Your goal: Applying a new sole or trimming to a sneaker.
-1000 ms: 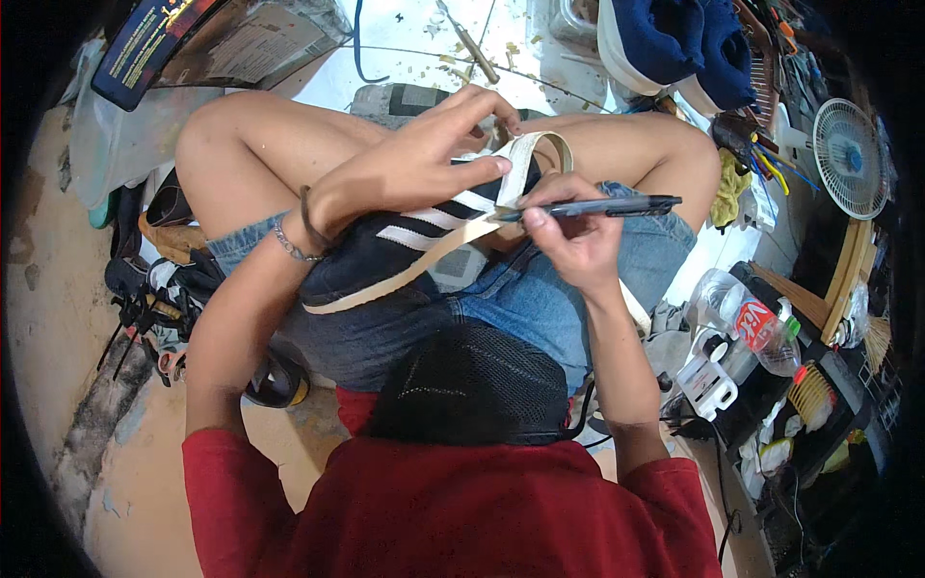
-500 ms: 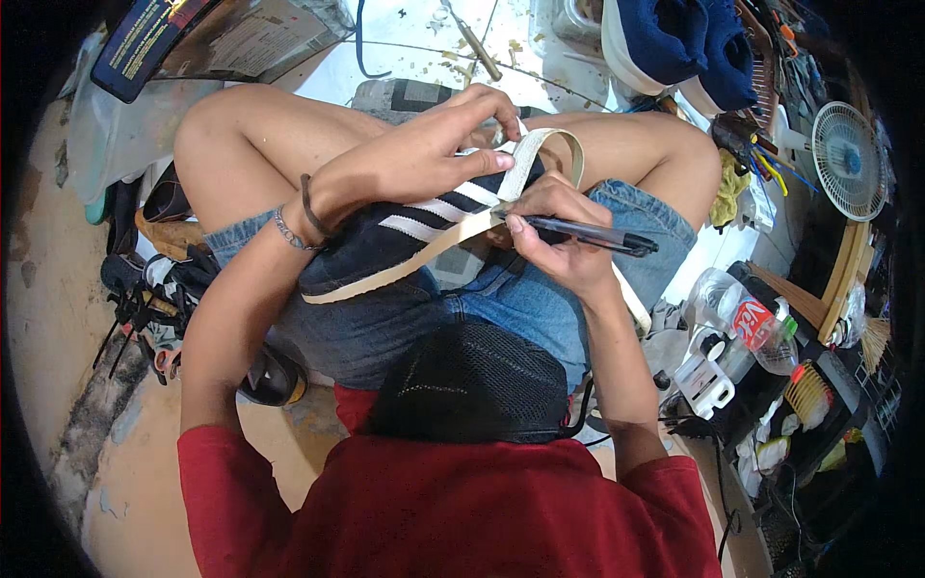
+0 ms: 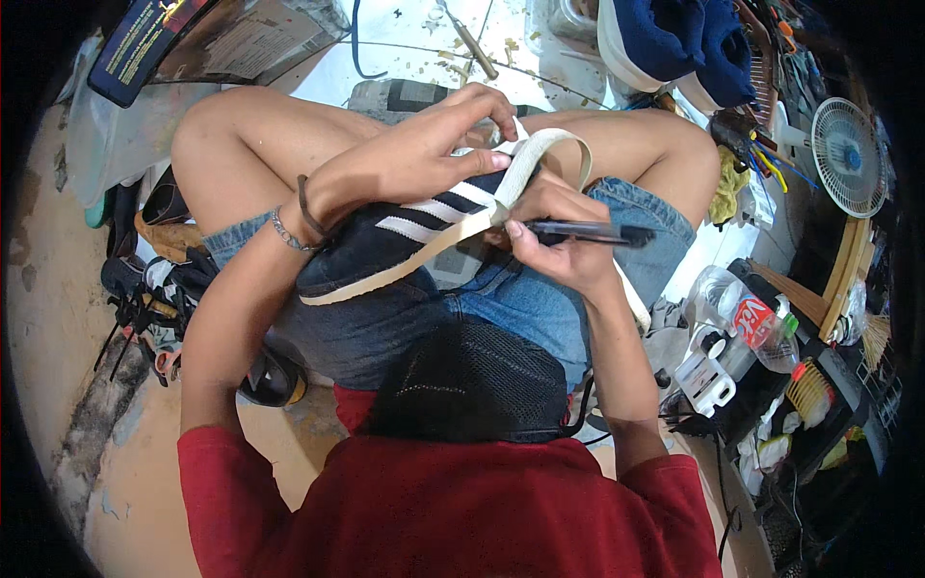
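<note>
Across my lap lies a black shoe (image 3: 350, 250) with white stripes, a cream strip (image 3: 376, 282) along its near edge and a white band (image 3: 568, 140) looping over its right end. My left hand (image 3: 453, 144) is curled over the shoe's upper side, its thumb on the upper near the stripes and its fingers gripping at the band. My right hand (image 3: 554, 231) is closed on a dark pen (image 3: 597, 232), held against the strip where it meets the band; the pen's tip is hard to make out.
Blue shoes (image 3: 655, 43) sit at the top right, beside a white fan (image 3: 845, 154). A plastic bottle (image 3: 718, 299), a white jug (image 3: 705, 385) and clutter line the right. Cardboard (image 3: 251, 43), a long-handled tool (image 3: 477, 48) and scraps lie beyond my knees, with black shoes (image 3: 270, 380) at left.
The pen has swung lower at its outer end and my right hand has shifted slightly left. The band's loop has widened a little to the right.
</note>
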`<action>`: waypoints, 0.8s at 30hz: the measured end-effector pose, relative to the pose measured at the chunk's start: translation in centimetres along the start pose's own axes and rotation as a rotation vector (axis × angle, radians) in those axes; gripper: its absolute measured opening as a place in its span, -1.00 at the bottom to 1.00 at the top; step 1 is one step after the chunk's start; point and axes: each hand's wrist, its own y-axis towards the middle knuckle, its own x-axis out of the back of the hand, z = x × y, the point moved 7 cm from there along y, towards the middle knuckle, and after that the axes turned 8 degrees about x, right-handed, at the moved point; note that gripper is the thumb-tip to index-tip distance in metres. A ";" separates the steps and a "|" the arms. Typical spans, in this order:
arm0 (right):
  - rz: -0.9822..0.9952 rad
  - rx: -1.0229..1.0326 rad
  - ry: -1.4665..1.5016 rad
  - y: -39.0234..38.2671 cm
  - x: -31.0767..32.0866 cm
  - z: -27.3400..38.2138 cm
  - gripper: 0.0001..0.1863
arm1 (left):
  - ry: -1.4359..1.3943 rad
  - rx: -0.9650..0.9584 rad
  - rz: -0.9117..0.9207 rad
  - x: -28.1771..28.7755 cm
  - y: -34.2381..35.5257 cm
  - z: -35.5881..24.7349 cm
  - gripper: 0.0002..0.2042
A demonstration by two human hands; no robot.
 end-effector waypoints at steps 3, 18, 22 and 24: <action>0.036 0.023 0.003 -0.1 -0.1 -0.2 -0.92 | -0.109 0.054 0.007 -0.1 0.0 -0.1 -0.77; -0.035 -0.019 0.062 -0.4 -0.1 -0.5 -0.92 | 0.006 -0.002 -0.031 -0.1 -0.2 -0.1 -0.75; -0.002 -0.019 0.033 -0.5 0.0 -0.5 -0.92 | -0.026 0.041 -0.010 0.0 -0.2 -0.1 -0.75; -0.022 -0.023 0.041 -0.3 -0.2 -0.5 -0.93 | 0.028 -0.014 -0.017 0.0 0.0 -0.1 -0.75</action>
